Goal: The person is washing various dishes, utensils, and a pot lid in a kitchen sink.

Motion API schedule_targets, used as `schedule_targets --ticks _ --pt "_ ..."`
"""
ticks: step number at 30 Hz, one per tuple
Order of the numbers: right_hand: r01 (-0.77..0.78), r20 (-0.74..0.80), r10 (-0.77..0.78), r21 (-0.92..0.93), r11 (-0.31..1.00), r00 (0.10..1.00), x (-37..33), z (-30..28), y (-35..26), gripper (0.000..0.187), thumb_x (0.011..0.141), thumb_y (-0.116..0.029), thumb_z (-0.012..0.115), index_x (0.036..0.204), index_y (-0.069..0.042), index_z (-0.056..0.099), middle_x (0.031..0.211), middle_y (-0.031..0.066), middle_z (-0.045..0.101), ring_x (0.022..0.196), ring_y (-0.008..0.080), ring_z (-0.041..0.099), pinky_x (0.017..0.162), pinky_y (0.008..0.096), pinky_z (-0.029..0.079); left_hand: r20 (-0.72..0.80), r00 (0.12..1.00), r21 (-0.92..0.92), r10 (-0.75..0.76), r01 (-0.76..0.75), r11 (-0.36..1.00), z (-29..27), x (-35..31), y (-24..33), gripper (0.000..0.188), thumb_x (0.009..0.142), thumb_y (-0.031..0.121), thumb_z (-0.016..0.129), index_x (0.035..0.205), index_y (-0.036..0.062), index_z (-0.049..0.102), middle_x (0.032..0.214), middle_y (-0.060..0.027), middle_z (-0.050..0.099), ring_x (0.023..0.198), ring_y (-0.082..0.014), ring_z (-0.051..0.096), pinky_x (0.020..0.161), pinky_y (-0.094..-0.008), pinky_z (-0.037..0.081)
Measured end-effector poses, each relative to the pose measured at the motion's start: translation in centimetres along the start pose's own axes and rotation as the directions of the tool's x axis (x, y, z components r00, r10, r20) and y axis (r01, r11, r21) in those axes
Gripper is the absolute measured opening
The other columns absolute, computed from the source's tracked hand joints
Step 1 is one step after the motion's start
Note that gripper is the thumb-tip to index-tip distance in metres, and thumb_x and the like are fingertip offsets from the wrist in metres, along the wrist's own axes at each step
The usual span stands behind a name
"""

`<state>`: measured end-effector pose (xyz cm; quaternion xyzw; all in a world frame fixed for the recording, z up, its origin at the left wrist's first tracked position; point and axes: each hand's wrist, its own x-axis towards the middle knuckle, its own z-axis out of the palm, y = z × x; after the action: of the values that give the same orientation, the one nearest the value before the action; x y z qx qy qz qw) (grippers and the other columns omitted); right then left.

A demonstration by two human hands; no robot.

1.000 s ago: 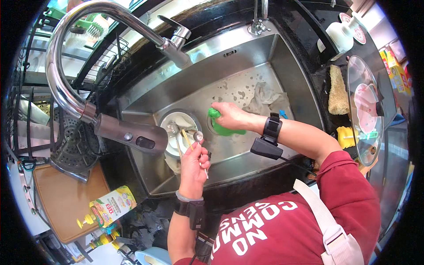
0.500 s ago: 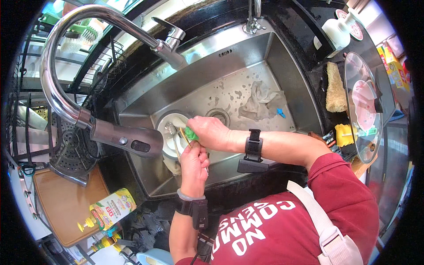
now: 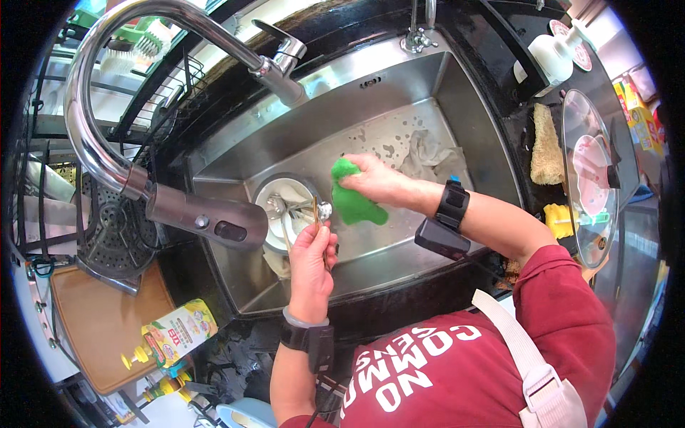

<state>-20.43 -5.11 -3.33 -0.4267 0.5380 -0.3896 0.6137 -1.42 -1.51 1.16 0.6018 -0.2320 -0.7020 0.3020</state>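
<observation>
Over the right part of the white bowl (image 3: 261, 191) my left hand (image 3: 312, 260) is closed around slim metal cutlery, with a shiny spoon (image 3: 325, 211) and a gold-coloured stem upright above the fingers. To the right, my right hand (image 3: 371, 178) grips a soft green cleaning cloth (image 3: 355, 205), which hangs down over the sink floor, apart from the spoon. Inside the bowl lie several metal utensils (image 3: 275, 207) and something pale. The bowl rests in the steel sink (image 3: 399, 253), at its left side.
The tap's spray head (image 3: 207, 219) juts over the sink's left edge, close to the bowl. A crumpled greyish cloth (image 3: 428, 157) lies on the sink floor. At the right stand a loofah (image 3: 546, 146) and a glass lid (image 3: 589, 178); a dish soap bottle (image 3: 180, 333) is lower left.
My right hand has moved right, away from my left hand, carrying the green cloth off the cutlery. The spoon's shiny end now shows above my left hand, which has shifted slightly right.
</observation>
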Motion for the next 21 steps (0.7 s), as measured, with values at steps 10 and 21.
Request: schedule_targets --ticks 10,21 --pt "0.130 0.020 -0.130 -0.003 0.992 0.991 -1.7 4.9 -0.1 0.036 0.084 -0.020 0.057 0.114 -0.001 0.054 0.092 0.0137 0.063 0.090 0.0201 0.061 0.081 0.0334 0.047 -0.011 0.997 0.099 0.074 -0.072 0.992 0.4 0.5 0.1 0.013 0.087 0.013 0.062 0.099 0.0079 0.058 0.072 0.0028 0.055 0.051 -0.0026 0.041 0.040 -0.0156 0.028" --pt "-0.027 -0.139 -0.073 -0.607 0.794 0.988 1.0 -0.4 2.6 0.023 0.080 -0.017 0.051 0.088 0.003 0.059 0.087 0.0262 0.062 0.085 0.0407 0.062 0.072 0.0463 0.049 0.168 0.984 0.085 0.062 -0.077 0.993 -1.1 -0.2 0.2 0.014 0.088 0.010 0.059 0.102 0.0087 0.057 0.076 0.0000 0.057 0.054 -0.0029 0.043 0.042 -0.0156 0.030"
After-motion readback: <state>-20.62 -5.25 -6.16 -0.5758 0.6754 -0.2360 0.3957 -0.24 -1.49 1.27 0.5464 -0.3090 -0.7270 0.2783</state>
